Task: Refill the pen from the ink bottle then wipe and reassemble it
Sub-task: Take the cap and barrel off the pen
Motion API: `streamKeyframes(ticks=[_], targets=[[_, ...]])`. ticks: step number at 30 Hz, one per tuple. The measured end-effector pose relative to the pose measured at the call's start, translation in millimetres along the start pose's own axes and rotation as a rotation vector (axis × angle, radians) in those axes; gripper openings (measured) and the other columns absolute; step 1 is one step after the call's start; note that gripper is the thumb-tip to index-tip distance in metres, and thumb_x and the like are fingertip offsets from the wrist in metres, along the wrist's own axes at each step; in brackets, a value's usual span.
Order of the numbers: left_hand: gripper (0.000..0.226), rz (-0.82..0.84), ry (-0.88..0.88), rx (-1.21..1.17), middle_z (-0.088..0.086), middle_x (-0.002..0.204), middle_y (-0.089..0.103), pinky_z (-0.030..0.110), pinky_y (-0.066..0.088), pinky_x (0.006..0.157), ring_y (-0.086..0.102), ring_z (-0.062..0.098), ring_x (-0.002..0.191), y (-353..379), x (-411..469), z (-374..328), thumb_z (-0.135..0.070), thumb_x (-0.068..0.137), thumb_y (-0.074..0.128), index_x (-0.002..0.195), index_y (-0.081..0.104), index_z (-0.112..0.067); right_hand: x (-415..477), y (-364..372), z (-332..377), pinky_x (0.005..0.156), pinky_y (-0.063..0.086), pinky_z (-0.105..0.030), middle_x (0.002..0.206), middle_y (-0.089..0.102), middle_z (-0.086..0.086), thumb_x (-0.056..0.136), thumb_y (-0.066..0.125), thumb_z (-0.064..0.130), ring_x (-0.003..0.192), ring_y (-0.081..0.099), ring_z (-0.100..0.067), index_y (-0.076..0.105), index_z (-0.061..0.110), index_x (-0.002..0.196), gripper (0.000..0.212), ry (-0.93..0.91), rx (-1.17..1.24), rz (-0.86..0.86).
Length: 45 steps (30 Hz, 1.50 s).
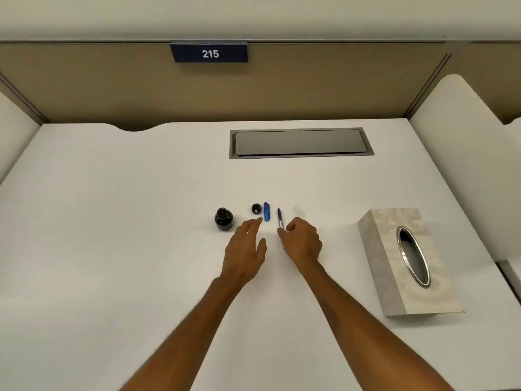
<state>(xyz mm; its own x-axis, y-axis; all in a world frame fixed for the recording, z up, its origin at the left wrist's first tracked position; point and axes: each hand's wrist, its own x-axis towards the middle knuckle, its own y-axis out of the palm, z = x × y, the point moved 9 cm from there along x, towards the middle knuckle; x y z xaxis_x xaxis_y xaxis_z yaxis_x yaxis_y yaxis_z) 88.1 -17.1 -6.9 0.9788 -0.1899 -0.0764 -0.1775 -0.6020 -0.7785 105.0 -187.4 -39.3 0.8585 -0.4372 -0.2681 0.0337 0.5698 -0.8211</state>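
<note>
Head view, angled down, desk [112, 221] near

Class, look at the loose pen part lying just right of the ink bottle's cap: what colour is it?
Bright blue: the pen part beside the cap shows plainly in the head view.

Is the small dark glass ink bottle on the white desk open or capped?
Open. The dark glass ink bottle shows a bare round mouth, and its black screw cap lies apart on the white desk, to its right.

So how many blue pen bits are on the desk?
2: a blue cap lying beside the bottle lid, and the pen in the right hand.
</note>
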Motion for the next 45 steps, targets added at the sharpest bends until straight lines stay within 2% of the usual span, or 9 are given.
streamKeyframes(ticks=[18, 21, 24, 27, 29, 31, 36, 40, 45], targets=[[0.052, -0.031, 0.014, -0.066, 0.003, 0.152, 0.044, 0.033, 0.038, 0.112, 0.042, 0.019, 0.139, -2, 6, 10, -0.022, 0.099, 0.051, 0.15, 0.04, -0.015, 6, 9, 4, 0.066, 0.043, -0.027, 0.097, 0.072, -0.003, 0.089, 0.069, 0.038, 0.085, 0.068, -0.018, 0.067, 0.015, 0.103, 0.027, 0.124, -0.073, -0.023], [0.046, -0.092, -0.007, -0.178, 0.005, 0.145, 0.05, 0.024, 0.035, 0.109, 0.047, 0.019, 0.133, -9, 6, 6, -0.018, 0.098, 0.055, 0.143, 0.048, -0.009, 4, 2, 2, 0.066, 0.043, -0.026, 0.096, 0.072, -0.002, 0.088, 0.071, 0.036, 0.082, 0.066, -0.018, 0.068, 0.015, 0.101, 0.025, 0.14, 0.023, -0.038], [0.042, -0.15, -0.116, -0.389, 0.001, 0.134, 0.058, 0.025, 0.048, 0.097, 0.057, 0.015, 0.117, -18, 8, 6, -0.017, 0.095, 0.061, 0.136, 0.056, -0.011, -1, -6, 3, 0.059, 0.042, -0.023, 0.089, 0.073, -0.002, 0.085, 0.073, 0.027, 0.072, 0.062, -0.017, 0.067, 0.014, 0.091, 0.016, 0.09, 0.208, -0.036], [0.038, -0.101, -0.298, -0.699, -0.009, 0.123, 0.065, 0.014, 0.047, 0.082, 0.062, 0.001, 0.105, -18, 12, 8, -0.025, 0.092, 0.065, 0.13, 0.061, -0.02, -14, -14, 8, 0.063, 0.055, -0.031, 0.082, 0.074, -0.006, 0.084, 0.073, 0.021, 0.071, 0.068, -0.024, 0.065, 0.01, 0.086, 0.014, 0.024, 0.416, 0.007], [0.038, -0.041, -0.405, -0.895, -0.005, 0.117, 0.069, 0.025, 0.052, 0.092, 0.063, 0.005, 0.108, -14, 14, 9, -0.029, 0.091, 0.067, 0.127, 0.062, -0.02, -25, -21, 12, 0.064, 0.058, -0.033, 0.078, 0.075, -0.004, 0.085, 0.073, 0.019, 0.07, 0.071, -0.021, 0.063, 0.011, 0.083, 0.013, -0.021, 0.526, 0.028], [0.041, 0.021, -0.48, -1.015, -0.001, 0.118, 0.069, 0.035, 0.051, 0.099, 0.063, 0.014, 0.113, -13, 15, 8, -0.031, 0.09, 0.07, 0.127, 0.062, -0.016, -38, -30, 16, 0.059, 0.053, -0.023, 0.075, 0.075, 0.001, 0.086, 0.073, 0.019, 0.065, 0.071, -0.013, 0.063, 0.014, 0.083, 0.012, -0.083, 0.583, 0.035], [0.028, 0.103, -0.445, -1.093, 0.003, 0.11, 0.076, 0.036, 0.05, 0.095, 0.067, 0.015, 0.11, -18, 15, -3, -0.032, 0.091, 0.068, 0.111, 0.073, -0.012, -66, -42, 30, 0.06, 0.051, -0.015, 0.074, 0.076, 0.0, 0.088, 0.073, 0.015, 0.066, 0.072, -0.014, 0.065, 0.013, 0.085, 0.008, -0.19, 0.718, 0.084], [0.028, 0.149, -0.427, -1.147, -0.001, 0.108, 0.078, 0.037, 0.048, 0.098, 0.068, 0.013, 0.11, -22, 11, -7, -0.03, 0.095, 0.064, 0.113, 0.072, -0.011, -81, -44, 39, 0.057, 0.049, -0.015, 0.074, 0.076, -0.004, 0.088, 0.071, 0.012, 0.065, 0.071, -0.016, 0.065, 0.012, 0.084, 0.007, -0.219, 0.764, 0.15], [0.022, 0.176, -0.421, -1.24, 0.001, 0.107, 0.078, 0.036, 0.047, 0.1, 0.07, 0.012, 0.107, -26, 8, -9, -0.028, 0.095, 0.063, 0.109, 0.073, -0.014, -89, -39, 41, 0.059, 0.05, -0.021, 0.076, 0.075, -0.006, 0.092, 0.067, 0.021, 0.065, 0.066, -0.015, 0.071, 0.014, 0.091, 0.008, -0.113, 0.859, 0.257]])
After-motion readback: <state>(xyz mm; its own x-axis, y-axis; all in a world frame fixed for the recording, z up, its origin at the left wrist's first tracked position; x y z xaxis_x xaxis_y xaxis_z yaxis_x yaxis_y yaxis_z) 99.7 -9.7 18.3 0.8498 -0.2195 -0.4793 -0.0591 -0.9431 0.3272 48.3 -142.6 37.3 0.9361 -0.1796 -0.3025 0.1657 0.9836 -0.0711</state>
